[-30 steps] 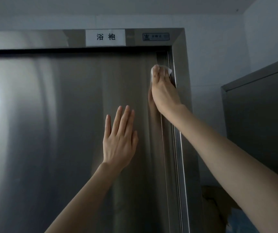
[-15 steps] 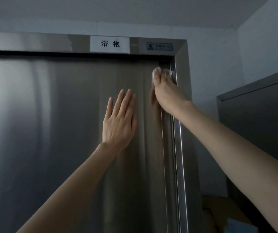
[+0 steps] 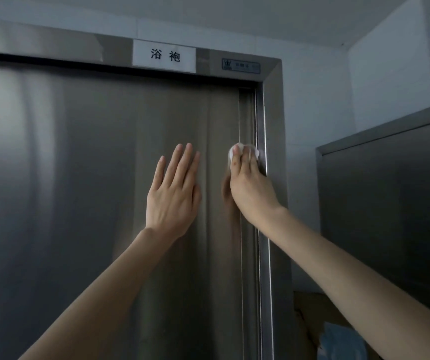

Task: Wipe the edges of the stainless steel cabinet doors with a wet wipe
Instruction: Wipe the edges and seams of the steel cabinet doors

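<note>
Here, wet wipe [image 3: 240, 146] under right fingers [image 3: 246, 160] (at door edge [image 3: 247, 113]).

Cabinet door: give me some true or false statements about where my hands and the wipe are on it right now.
1. The right hand presses the wipe against the door. True.
2. The wipe is on the door's left edge. False: the right edge, beside the frame.
3. The left hand lies flat on the door, fingers straight. True.
4. The wipe is at the door's top corner. False: it is well below, about level with the left hand's fingertips.
5. A white label with black characters sits above the door. True.
6. The left hand holds a second wipe. False: it holds nothing.
</note>
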Demonstrator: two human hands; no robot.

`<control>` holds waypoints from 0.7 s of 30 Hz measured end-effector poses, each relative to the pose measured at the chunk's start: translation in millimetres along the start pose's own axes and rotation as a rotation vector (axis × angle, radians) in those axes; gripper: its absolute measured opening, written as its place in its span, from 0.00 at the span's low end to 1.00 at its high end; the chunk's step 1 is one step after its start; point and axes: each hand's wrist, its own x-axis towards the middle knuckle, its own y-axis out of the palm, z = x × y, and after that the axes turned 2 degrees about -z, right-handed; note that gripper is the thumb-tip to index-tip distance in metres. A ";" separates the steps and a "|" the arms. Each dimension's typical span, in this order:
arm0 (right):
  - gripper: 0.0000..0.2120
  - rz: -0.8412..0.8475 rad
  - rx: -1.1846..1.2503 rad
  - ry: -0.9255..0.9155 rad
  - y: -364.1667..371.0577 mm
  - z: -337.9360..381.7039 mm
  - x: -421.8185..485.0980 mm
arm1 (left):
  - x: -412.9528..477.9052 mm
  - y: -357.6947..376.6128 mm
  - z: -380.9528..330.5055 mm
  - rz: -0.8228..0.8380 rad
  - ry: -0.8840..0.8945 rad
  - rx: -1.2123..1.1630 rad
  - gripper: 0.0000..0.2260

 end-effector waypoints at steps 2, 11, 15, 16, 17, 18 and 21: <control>0.23 -0.076 -0.023 0.018 3.9 -1.3 3.8 | -1.3 -0.8 -1.6 -0.003 -0.003 -0.010 0.24; 0.25 0.005 0.045 -0.008 1.1 0.9 -25.1 | -59.1 -2.2 -17.0 0.036 0.059 -0.045 0.24; 0.34 0.064 0.144 -0.042 40.9 30.1 -152.6 | -113.0 -6.0 -27.7 0.097 0.092 -0.036 0.24; 0.38 0.122 0.149 -0.035 45.5 31.9 -167.7 | -120.4 -7.5 -29.9 0.107 0.100 -0.029 0.24; 0.38 0.125 0.152 -0.030 48.7 31.5 -171.1 | -124.0 -9.0 -31.4 0.111 0.104 -0.024 0.24; 0.37 0.097 0.147 -0.021 48.2 30.7 -165.1 | -124.7 -9.9 -32.3 0.112 0.104 -0.024 0.24; 0.30 0.009 0.102 -0.010 39.1 29.1 -131.0 | -124.4 -10.1 -32.3 0.118 0.096 -0.023 0.24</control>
